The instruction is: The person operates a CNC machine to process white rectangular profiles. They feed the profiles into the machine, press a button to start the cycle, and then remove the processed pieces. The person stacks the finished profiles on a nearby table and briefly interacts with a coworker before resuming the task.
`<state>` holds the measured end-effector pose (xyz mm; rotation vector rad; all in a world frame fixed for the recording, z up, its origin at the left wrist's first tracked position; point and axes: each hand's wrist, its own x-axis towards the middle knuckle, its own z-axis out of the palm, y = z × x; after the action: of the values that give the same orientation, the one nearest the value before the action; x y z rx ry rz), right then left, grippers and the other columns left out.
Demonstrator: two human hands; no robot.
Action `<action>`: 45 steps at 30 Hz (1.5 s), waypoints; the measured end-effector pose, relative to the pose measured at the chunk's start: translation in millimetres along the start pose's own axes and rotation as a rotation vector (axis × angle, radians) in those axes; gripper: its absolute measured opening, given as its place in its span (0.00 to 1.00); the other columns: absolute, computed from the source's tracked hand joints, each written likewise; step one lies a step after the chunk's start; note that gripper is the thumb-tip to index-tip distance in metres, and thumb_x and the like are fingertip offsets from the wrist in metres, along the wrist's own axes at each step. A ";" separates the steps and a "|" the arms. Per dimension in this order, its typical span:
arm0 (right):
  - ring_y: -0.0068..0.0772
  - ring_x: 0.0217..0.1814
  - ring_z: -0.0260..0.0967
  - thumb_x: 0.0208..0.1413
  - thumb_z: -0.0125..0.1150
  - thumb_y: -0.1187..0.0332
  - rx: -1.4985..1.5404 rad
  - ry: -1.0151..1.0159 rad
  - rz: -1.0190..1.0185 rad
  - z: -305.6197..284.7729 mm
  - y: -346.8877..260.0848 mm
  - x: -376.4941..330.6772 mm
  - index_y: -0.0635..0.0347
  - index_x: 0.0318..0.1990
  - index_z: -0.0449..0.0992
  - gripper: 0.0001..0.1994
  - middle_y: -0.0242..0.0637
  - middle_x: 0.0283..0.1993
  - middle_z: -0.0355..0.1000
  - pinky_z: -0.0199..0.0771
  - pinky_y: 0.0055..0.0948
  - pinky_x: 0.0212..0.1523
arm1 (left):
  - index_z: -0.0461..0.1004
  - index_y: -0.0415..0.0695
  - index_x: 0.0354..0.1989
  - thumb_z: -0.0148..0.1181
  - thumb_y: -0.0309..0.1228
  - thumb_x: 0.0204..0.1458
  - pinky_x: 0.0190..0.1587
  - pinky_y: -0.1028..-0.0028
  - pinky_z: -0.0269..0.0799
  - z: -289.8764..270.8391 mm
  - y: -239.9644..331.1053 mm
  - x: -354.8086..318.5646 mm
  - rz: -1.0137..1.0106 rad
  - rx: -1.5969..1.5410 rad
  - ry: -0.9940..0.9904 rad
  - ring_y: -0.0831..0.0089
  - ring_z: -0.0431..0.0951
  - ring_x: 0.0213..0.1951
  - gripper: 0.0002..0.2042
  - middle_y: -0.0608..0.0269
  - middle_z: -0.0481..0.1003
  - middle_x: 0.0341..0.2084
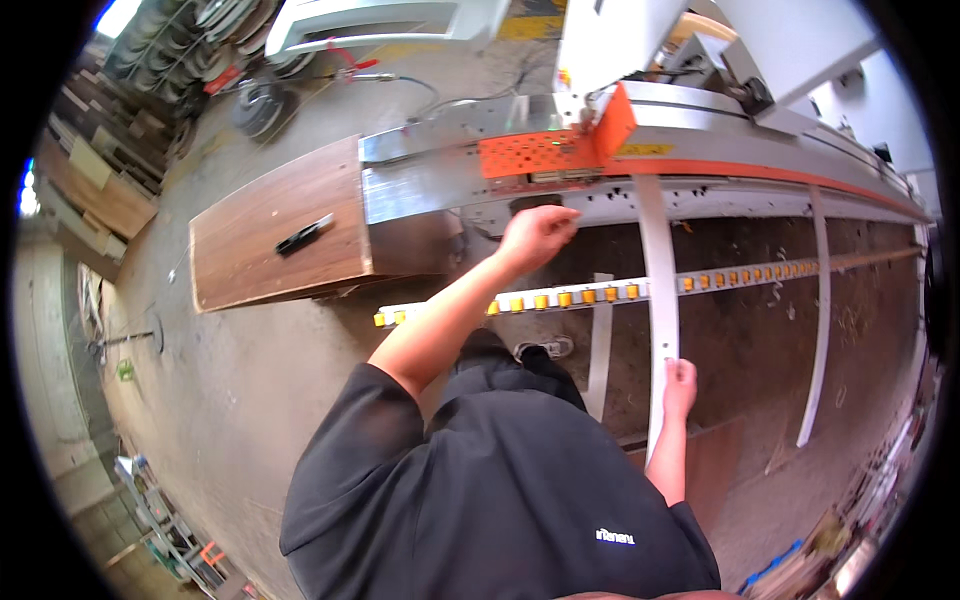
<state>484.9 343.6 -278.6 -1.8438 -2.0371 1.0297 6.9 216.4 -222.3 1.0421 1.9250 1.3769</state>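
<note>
My left hand is raised in front of the machine's metal edge, below the orange perforated guard. Its fingers are curled into a pinch, and a small pale bit may show at the fingertips, too small to name. My right hand is closed beside the long white support bar, its fingers touching or very near the bar's right edge. Whether it grips anything is hidden. A rail of yellow rollers crosses in front of me, with the white bar passing over it.
At left stands a brown wood-grain box with a black-handled tool on top. The long machine runs to the right, with another white bar. A red air gun and hose lie behind; boards lean far left.
</note>
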 end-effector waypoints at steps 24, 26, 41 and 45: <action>0.34 0.47 0.83 0.56 0.74 0.58 0.193 -0.189 0.255 155.8 15.5 -288.8 0.64 0.59 0.77 0.27 0.40 0.46 0.85 0.81 0.35 0.51 | 0.80 0.49 0.55 0.68 0.25 0.55 0.53 0.58 0.75 -403.7 18.5 74.9 0.753 1.052 0.484 0.55 0.79 0.49 0.18 0.59 0.78 0.45; 0.33 0.48 0.82 0.56 0.74 0.58 0.204 -0.102 0.360 154.3 23.0 -317.7 0.64 0.58 0.77 0.26 0.40 0.47 0.84 0.81 0.34 0.51 | 0.80 0.51 0.57 0.66 0.28 0.58 0.54 0.58 0.74 -415.1 60.6 152.4 0.844 1.104 0.521 0.58 0.79 0.51 0.17 0.61 0.80 0.49; 0.41 0.50 0.81 0.62 0.64 0.58 0.336 -0.102 0.876 258.4 20.9 -609.7 0.64 0.57 0.79 0.22 0.46 0.49 0.83 0.80 0.40 0.54 | 0.70 0.51 0.72 0.61 0.36 0.63 0.72 0.59 0.66 -412.6 95.1 296.5 0.598 1.453 0.438 0.56 0.71 0.70 0.27 0.63 0.72 0.70; 0.47 0.54 0.80 0.66 0.57 0.56 0.343 -0.224 0.841 303.4 13.5 -651.9 0.60 0.56 0.81 0.20 0.47 0.52 0.82 0.79 0.44 0.57 | 0.74 0.50 0.69 0.63 0.33 0.63 0.67 0.58 0.69 -304.0 122.8 195.1 0.975 0.877 0.370 0.55 0.76 0.64 0.24 0.57 0.77 0.63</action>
<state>448.5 -373.5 -318.5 -2.4923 -1.0067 1.7034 -306.6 242.8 -6.4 2.5384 2.4947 1.1662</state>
